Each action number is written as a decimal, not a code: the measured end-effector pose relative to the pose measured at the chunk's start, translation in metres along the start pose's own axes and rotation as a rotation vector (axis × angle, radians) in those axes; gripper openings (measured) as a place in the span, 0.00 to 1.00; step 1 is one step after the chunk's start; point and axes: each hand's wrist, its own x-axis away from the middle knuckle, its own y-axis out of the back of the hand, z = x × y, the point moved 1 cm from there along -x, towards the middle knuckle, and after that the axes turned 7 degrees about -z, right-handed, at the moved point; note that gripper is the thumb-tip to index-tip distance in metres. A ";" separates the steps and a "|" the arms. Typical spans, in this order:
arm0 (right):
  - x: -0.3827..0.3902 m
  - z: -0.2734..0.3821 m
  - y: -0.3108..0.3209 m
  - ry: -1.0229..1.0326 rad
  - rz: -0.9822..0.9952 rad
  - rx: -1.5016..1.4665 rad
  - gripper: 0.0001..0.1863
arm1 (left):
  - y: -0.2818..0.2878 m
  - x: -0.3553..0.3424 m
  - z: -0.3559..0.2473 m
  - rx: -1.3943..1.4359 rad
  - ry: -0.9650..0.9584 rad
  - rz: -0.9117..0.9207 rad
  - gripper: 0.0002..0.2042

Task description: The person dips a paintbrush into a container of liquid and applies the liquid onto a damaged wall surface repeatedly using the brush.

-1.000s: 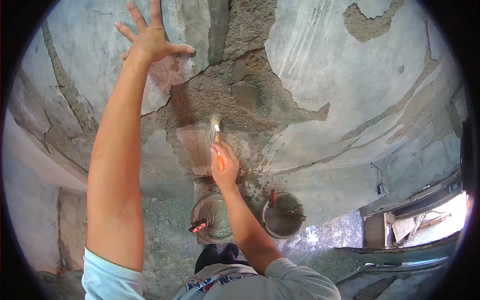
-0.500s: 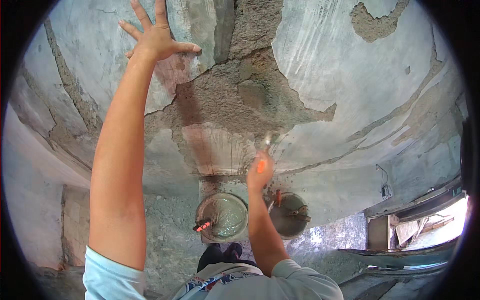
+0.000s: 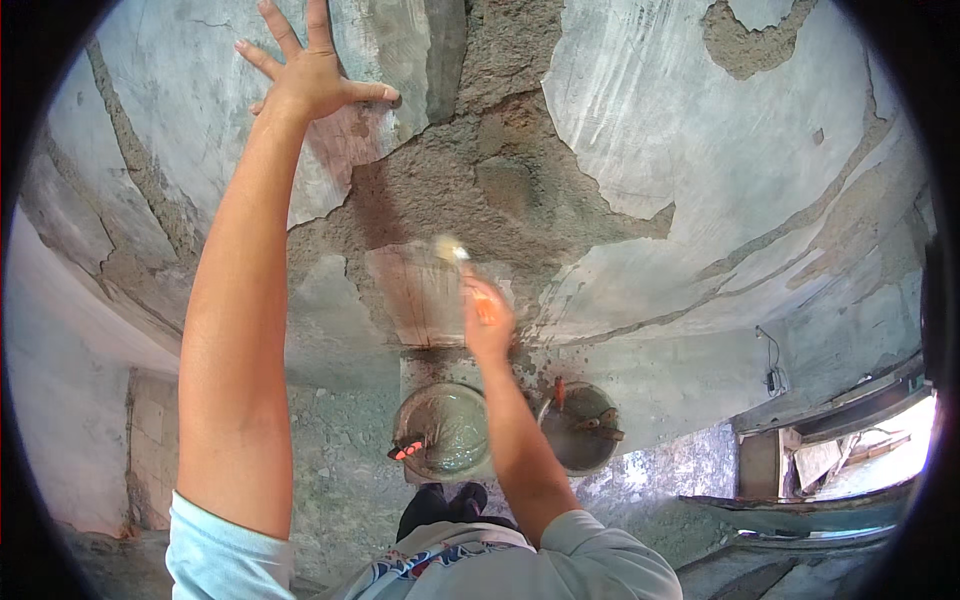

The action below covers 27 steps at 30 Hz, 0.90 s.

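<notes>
Left hand (image 3: 318, 88) at 11 o'clock: fingers spread wide, laid against the wall (image 3: 650, 130). Right hand (image 3: 490, 322) near centre, motion-blurred: fingers closed round the orange handle of a brush (image 3: 459, 253). Bristles toward 11 o'clock, at lower edge of the rough patch (image 3: 430, 190); contact cannot be told. One bucket (image 3: 399, 412) at 6 o'clock, second bucket (image 3: 585, 467) at 5.

The left bucket (image 3: 405, 413) stands beside the right bucket (image 3: 605, 455), both before the wall (image 3: 650, 130).
</notes>
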 end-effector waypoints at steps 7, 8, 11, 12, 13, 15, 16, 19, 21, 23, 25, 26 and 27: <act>0.038 -0.034 0.176 -0.332 -0.250 0.285 0.08 | -0.010 -0.003 0.006 -0.026 -0.016 -0.062 0.89; 0.050 -0.023 0.194 -0.449 -0.325 0.290 0.09 | -0.014 -0.004 0.017 0.049 -0.061 -0.074 0.91; 0.092 -0.011 0.270 -0.428 -0.247 0.617 0.10 | -0.051 -0.010 0.022 -0.092 -0.058 -0.454 0.76; 0.105 -0.006 0.289 -0.457 -0.149 0.818 0.12 | -0.048 -0.009 0.027 0.016 -0.251 -0.462 0.78; 0.117 -0.003 0.303 -0.488 -0.047 1.012 0.14 | -0.044 -0.008 0.032 0.119 -0.446 -0.472 0.81; 0.134 -0.006 0.305 -0.611 -0.002 1.075 0.16 | -0.036 -0.009 0.037 0.077 -0.394 -0.371 0.82; 0.141 -0.010 0.303 -0.735 0.064 1.124 0.17 | -0.032 -0.008 0.039 0.062 -0.386 -0.363 0.82; 0.162 -0.034 0.302 -0.765 0.161 1.162 0.19 | -0.032 -0.008 0.036 0.037 -0.282 -0.320 0.82; 0.181 -0.050 0.324 -0.763 0.169 1.185 0.18 | -0.024 0.004 -0.002 0.083 -0.136 -0.158 0.82; 0.178 -0.044 0.314 -0.799 0.180 1.198 0.17 | -0.006 0.009 -0.008 0.080 -0.069 -0.134 0.82; 0.166 -0.032 0.307 -0.846 0.168 1.217 0.16 | 0.005 0.013 -0.017 0.099 0.085 0.058 0.81; 0.159 -0.022 0.300 -0.789 0.108 1.106 0.16 | 0.004 0.011 -0.004 0.039 0.090 0.001 0.81; 0.153 -0.006 0.298 -0.743 0.042 1.008 0.16 | 0.004 0.010 0.001 0.035 0.093 -0.009 0.81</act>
